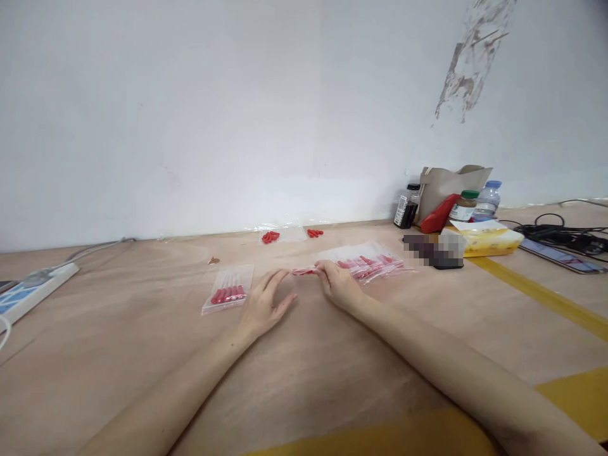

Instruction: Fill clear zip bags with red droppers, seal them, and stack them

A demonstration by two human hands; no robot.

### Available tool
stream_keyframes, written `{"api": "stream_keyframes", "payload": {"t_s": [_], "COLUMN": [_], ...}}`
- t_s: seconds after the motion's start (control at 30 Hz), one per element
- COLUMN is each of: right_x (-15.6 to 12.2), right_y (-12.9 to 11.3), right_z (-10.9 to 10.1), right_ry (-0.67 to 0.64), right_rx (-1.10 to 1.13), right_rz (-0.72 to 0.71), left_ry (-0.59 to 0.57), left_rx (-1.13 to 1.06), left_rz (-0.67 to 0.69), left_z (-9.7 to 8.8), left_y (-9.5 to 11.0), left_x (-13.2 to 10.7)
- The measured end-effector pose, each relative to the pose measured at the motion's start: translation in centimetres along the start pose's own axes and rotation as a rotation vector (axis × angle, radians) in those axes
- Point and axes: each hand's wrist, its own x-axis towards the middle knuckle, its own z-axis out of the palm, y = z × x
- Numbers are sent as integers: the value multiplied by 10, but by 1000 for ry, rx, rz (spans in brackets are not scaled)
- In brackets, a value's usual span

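My left hand [263, 306] rests on the wooden table [304, 380] with fingers stretched out, its fingertips close to a thin clear bag [304, 271]. My right hand [338, 285] pinches that bag, which has red at its edge. Just left of my left hand lies a filled clear bag [228, 289] holding several red capsule-like pieces. Behind my right hand sits a pile of filled clear bags [368, 260] with red pieces inside.
Loose red pieces [270, 237] and more red pieces [314, 233] lie by the wall near clear plastic. At the right stand a dark bottle [407, 206], jar [464, 206], water bottle [487, 200], tissue pack [489, 239], phone [563, 256] and cables [565, 234]. A power strip [33, 288] lies left.
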Motion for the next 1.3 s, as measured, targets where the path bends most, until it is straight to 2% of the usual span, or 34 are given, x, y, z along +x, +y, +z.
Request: {"api": "stream_keyframes", "payload": {"t_s": [0.13, 0.23, 0.3, 0.37, 0.43, 0.57, 0.67, 1.1, 1.3], "right_x": [-10, -12, -12, -14, -17, -22, -24, -22, -22], "right_y": [7, 11, 13, 14, 15, 19, 20, 15, 13], "right_z": [0, -6, -9, -11, -13, -17, -18, -17, -16], "right_ry": [-200, -352, -394, -382, -317, -135, -62, -54, -48], "right_rx": [4, -11, -11, -8, -24, -142, -232, -302, -339], "right_rz": [-92, -172, -210, -241, -284, -418, -463, -496, -518], "left_ry": [28, -23, -46, -34, -20, -31, -23, -39, -94], "left_rx": [129, 173, 215, 256, 275, 270, 273, 358, 268], "left_rz": [163, 348, 466, 526, 545, 496, 473, 616, 540], "left_z": [6, 5, 4, 2, 1, -1, 0, -2, 0], "left_y": [-12, -17, -17, -16, -15, -11, -9, -14, -12], "left_x": [-4, -5, -4, -4, -5, -7, -7, -8, -8]}}
